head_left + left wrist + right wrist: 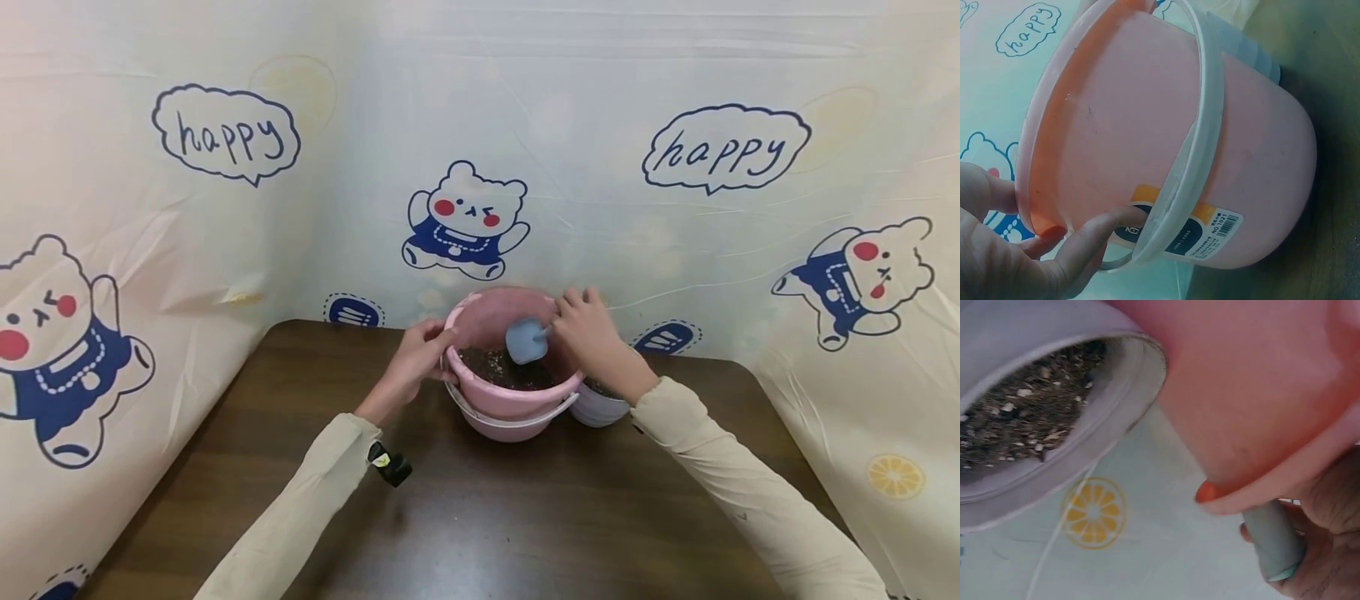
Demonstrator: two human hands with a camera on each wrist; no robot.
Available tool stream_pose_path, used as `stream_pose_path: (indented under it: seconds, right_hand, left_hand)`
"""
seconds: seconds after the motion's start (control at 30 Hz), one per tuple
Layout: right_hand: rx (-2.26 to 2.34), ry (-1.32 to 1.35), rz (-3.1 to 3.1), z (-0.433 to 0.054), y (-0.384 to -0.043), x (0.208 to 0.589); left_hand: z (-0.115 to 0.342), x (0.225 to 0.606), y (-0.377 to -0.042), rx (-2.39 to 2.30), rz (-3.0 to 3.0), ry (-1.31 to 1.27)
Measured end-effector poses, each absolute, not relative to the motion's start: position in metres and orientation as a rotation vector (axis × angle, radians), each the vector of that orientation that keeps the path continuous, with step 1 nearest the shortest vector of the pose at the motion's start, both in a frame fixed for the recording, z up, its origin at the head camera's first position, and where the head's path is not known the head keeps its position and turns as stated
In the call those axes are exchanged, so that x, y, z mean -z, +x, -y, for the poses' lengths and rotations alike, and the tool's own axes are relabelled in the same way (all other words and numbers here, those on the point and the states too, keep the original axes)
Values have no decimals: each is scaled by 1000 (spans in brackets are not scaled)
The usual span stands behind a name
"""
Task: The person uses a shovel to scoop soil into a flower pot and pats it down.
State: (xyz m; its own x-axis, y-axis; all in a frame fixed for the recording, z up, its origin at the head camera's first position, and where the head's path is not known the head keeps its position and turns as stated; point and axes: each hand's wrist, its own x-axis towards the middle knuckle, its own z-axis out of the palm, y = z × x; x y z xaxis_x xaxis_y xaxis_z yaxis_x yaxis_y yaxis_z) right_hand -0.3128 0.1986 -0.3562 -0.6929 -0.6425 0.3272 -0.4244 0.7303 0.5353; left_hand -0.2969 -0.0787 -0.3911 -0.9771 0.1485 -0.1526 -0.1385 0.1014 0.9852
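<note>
A pink bucket (504, 402) with dark soil (498, 371) in it stands near the table's back edge. At its left side my left hand (412, 358) grips the rim, with fingers around the rim and by the pale carrying handle (1207, 144) in the left wrist view. My right hand (588, 332) holds a small blue-grey shovel over the bucket's right rim. The shovel's blade (527, 342) is inside the bucket above the soil. Its grip (1272, 540) lies within my curled right fingers in the right wrist view.
Close against the bucket's right side stands a whitish pot (600, 411), partly hidden by my right wrist, with soil (1041, 403) inside. A printed cloth (585, 108) hangs behind and beside the brown table (480, 517). The bucket bears a barcode label (1216, 234).
</note>
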Motion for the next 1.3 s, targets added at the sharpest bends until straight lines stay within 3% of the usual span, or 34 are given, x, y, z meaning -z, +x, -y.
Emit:
stream_pose_path:
  seconds: [0.47,0.73,1.3]
  right_hand:
    - [769,780,2481,-170,-332,365]
    - [563,937,2511,-173,-333,379]
    - [83,982,2754,-173,-335,378]
  left_hand:
    - [76,392,-298,-2011,-2153,39]
    - [76,392,-299,-2006,-2165,34]
    - [76,396,-299,-1992,-2178,64]
